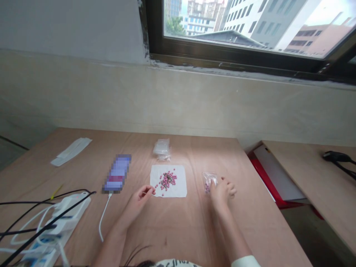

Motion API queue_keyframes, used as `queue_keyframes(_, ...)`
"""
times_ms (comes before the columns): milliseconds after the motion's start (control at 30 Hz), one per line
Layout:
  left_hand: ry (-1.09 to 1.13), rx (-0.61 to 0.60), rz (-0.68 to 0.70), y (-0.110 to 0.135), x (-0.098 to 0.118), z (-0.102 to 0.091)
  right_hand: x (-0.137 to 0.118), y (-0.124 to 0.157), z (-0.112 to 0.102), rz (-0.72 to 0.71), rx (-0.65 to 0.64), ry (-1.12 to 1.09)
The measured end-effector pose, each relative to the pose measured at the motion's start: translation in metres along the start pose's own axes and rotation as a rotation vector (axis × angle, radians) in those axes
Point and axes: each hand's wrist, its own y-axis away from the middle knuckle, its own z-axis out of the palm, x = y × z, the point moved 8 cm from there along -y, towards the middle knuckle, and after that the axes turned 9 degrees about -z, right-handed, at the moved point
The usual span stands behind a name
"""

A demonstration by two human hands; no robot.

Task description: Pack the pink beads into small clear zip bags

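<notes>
Holding left hand beside pink beads

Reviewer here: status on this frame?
Left hand pinched at the edge of the white paper sheet, by pink beads. Right hand on a small clear plastic bag. Blurred phone left of the sheet.

Bare workrm w/ plywood tables (window shows city bldgs).

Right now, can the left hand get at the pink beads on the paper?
Probably yes: the left hand is at the edge of the white paper, close to the pink beads, with nothing between.
</notes>
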Motion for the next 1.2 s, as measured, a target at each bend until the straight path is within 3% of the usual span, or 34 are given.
queue_keyframes(67,0.0,0.02,-0.017,0.001,-0.007,-0.004,-0.04,0.0,0.004,-0.142,-0.008,-0.04)
queue_keyframes(233,-0.014,0.014,-0.031,0.003,-0.005,-0.008,-0.187,0.012,0.047,-0.684,-0.239,-0.311)
queue_keyframes(333,-0.029,-0.016,-0.011,0.001,-0.001,-0.008,-0.246,0.012,0.082,-0.807,-0.388,-0.224)
queue_keyframes(400,-0.038,-0.026,0.004,-0.001,-0.001,-0.01,-0.264,0.008,0.103,-0.826,-0.472,-0.116)
queue_keyframes(533,-0.031,-0.024,0.016,-0.007,-0.002,-0.014,-0.268,0.001,0.119,-0.832,-0.516,-0.056)
queue_keyframes(767,-0.03,-0.079,0.006,-0.012,0.0,-0.003,-0.255,0.005,0.119,-0.871,-0.5,-0.066)
queue_keyframes(967,-0.024,-0.101,-0.014,-0.006,-0.005,0.004,-0.242,0.0,0.121,-0.813,-0.506,-0.139)
queue_keyframes(1067,-0.029,-0.097,-0.008,-0.002,-0.006,0.003,-0.236,-0.008,0.108,-0.755,-0.463,-0.21)
queue_keyframes(1200,-0.045,-0.075,0.005,-0.003,-0.001,0.001,-0.216,-0.027,0.06,-0.587,-0.254,-0.456)
